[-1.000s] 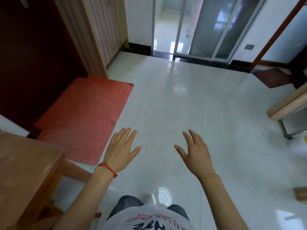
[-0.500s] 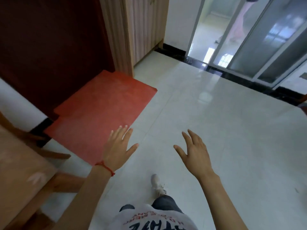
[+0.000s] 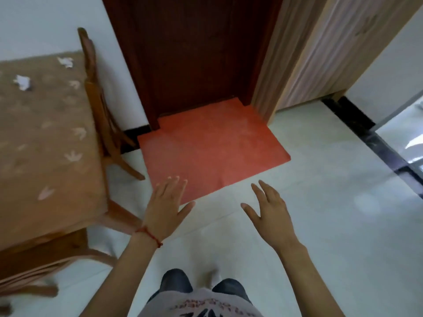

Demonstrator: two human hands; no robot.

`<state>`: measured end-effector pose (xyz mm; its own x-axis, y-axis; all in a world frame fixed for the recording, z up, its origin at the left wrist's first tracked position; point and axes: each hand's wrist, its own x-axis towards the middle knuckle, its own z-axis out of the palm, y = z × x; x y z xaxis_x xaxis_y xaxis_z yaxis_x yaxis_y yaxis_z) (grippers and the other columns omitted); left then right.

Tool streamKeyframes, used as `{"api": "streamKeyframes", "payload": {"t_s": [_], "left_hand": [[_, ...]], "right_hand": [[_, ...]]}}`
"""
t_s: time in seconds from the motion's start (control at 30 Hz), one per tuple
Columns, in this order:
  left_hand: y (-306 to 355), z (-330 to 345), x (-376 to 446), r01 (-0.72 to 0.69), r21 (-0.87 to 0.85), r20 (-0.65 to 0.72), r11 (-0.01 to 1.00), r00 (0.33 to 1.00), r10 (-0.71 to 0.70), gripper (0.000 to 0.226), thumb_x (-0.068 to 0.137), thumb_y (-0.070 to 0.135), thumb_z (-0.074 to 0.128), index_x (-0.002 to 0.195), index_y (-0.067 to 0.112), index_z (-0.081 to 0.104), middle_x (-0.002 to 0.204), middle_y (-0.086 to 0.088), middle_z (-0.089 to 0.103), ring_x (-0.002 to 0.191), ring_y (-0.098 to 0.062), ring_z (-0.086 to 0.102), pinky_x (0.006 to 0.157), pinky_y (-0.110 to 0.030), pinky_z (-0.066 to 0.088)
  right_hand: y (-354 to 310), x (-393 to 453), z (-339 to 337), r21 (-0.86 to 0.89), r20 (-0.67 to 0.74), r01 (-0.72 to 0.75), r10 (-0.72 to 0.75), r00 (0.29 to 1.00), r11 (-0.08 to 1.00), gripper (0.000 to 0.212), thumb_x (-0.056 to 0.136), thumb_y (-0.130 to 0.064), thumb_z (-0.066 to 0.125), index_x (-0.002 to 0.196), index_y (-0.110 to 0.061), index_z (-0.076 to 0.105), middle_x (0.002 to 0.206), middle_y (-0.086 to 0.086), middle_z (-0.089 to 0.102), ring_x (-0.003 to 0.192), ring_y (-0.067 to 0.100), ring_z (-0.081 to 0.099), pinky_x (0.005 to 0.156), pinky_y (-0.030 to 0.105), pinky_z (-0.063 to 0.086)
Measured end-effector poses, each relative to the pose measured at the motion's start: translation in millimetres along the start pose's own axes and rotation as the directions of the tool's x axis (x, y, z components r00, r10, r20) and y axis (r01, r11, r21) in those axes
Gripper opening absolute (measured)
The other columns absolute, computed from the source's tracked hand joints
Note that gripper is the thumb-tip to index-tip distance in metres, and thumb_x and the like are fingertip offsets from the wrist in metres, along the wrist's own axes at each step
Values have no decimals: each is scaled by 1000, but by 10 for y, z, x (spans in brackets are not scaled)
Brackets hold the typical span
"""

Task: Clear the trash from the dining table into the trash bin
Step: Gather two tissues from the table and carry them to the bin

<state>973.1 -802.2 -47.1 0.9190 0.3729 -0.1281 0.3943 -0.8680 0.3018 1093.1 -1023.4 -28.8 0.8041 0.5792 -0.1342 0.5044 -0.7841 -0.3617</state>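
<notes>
Above pale floor (image 3: 320,213), left hand (image 3: 163,213) and right hand (image 3: 272,216), both spread wide and empty, near red mat (image 3: 210,145); far left, two crumpled paper scraps (image 3: 23,82) on brown table (image 3: 45,145) beside chair (image 3: 96,99).

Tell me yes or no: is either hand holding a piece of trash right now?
No: the left hand and right hand are both open and empty, while two crumpled paper scraps lie on the dining table.
</notes>
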Motion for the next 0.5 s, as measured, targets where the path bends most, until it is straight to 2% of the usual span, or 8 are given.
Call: {"api": "streamKeyframes", "payload": {"t_s": [0.23, 0.37, 0.5], "left_hand": [[-332, -164, 258, 166, -26, -42, 986, 985, -167, 89, 84, 67, 3, 131, 3, 43, 137, -21, 46, 129, -37, 40, 105, -53, 36], [-555, -217, 639, 205, -13, -55, 979, 977, -205, 92, 81, 70, -1, 135, 7, 38, 142, -18, 41, 134, -34, 34, 110, -50, 30], [-787, -341, 1173, 202, -21, -69, 979, 977, -203, 91, 81, 70, 1, 134, 6, 41, 140, -19, 43, 133, -35, 35, 110, -49, 28]], "right_hand": [[-253, 772, 158, -11, 101, 176, -174, 980, 984, 63, 90, -54, 38, 141, -19, 29, 152, 3, 27, 140, 21, 23, 112, 34, 21], [-375, 1302, 195, -7, 126, 213, -211, 969, 977, 62, 91, -51, 39, 142, -19, 28, 154, 3, 24, 141, 21, 20, 113, 36, 20], [-543, 1921, 165, -11, 107, 245, -242, 964, 970, 60, 91, -48, 40, 141, -17, 30, 153, 3, 25, 141, 20, 20, 113, 37, 22]]}}
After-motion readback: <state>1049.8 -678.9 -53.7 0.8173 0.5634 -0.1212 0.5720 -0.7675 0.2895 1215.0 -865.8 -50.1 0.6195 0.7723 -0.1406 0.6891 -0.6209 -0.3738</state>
